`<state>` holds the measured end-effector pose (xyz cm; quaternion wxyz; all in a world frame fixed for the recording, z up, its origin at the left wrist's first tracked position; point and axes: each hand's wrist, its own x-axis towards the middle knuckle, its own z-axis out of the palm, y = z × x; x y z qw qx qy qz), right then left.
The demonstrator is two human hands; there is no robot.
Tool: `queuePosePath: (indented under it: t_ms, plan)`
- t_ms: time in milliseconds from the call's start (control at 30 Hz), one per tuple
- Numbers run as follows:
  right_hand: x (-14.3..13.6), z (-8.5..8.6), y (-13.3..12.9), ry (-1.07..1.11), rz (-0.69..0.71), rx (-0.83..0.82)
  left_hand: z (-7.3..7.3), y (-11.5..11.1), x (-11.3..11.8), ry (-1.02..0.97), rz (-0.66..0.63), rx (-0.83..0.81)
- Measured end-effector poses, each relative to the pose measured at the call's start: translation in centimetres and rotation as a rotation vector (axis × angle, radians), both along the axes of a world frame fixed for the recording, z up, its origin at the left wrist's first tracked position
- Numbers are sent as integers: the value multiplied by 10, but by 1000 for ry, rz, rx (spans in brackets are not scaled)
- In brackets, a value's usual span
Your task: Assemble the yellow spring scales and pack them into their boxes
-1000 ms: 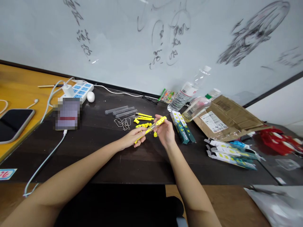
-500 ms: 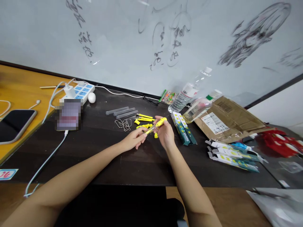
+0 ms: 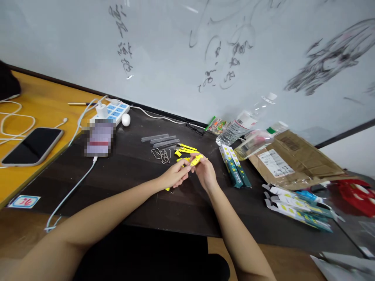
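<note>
Both my hands meet over the middle of the dark tabletop around a yellow spring scale (image 3: 197, 160). My right hand (image 3: 206, 174) pinches its thick yellow end. The fingers of my left hand (image 3: 175, 175) close on its lower end, and most of its tube is hidden. A small yellow tip (image 3: 168, 189) shows below my left hand; I cannot tell whether it is held or lies on the table. Just beyond are yellow rods (image 3: 188, 148), a small yellow piece (image 3: 177, 153), bent metal wire hooks (image 3: 161, 155) and several clear tubes (image 3: 164, 140).
Green-and-white boxes (image 3: 235, 167) lie to the right, with opened boxes (image 3: 297, 205) farther over. Behind them are a clear bottle (image 3: 237, 127), a second bottle (image 3: 258, 142) and a brown parcel (image 3: 304, 156). Left are a charging phone (image 3: 100, 138), a power strip (image 3: 119, 111) and another phone (image 3: 33, 146).
My view has shifted left, so things appear farther right. The hands have drawn closer together on the spring scale, and its clear middle no longer shows. A yellow tip now appears below my left hand.
</note>
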<state>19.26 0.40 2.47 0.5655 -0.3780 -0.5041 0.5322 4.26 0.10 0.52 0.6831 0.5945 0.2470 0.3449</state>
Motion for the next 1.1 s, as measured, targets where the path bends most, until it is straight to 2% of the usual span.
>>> queuePosePath:
  t_ms: [100,167,233,300,333,400,467,533,633,733,800,900,1100]
  plan:
    - [2,1,3,15,23,-19,0,0,1,-30,19,-55]
    - [4,1,9,-17,-29,3,3,0,1,-72,62,-78]
    - [6,0,20,-165,-139,84,6,2,-1,-140,120,-69]
    - [5,-3,33,-484,-192,211,10,3,-5,-205,170,-33]
    - [2,-4,39,-674,-160,293,11,2,-6,-224,192,-5]
    - [-7,-7,51,-1045,-7,457,13,0,-9,-212,214,70]
    - [-21,-9,60,-1342,145,587,14,-3,-10,-156,188,157]
    - [-36,-9,67,-1550,209,665,14,-8,-9,-114,123,213]
    - [-52,-4,75,-1700,233,709,13,-12,-7,-101,72,228]
    - [-56,0,79,-1723,262,714,10,-11,-6,-79,105,235]
    - [-55,1,80,-1663,246,708,9,-11,-6,-71,127,239]
    - [-51,1,80,-1425,149,617,9,-11,-7,-61,125,239]
    - [-45,2,81,-826,-53,331,13,-12,-8,-44,118,231]
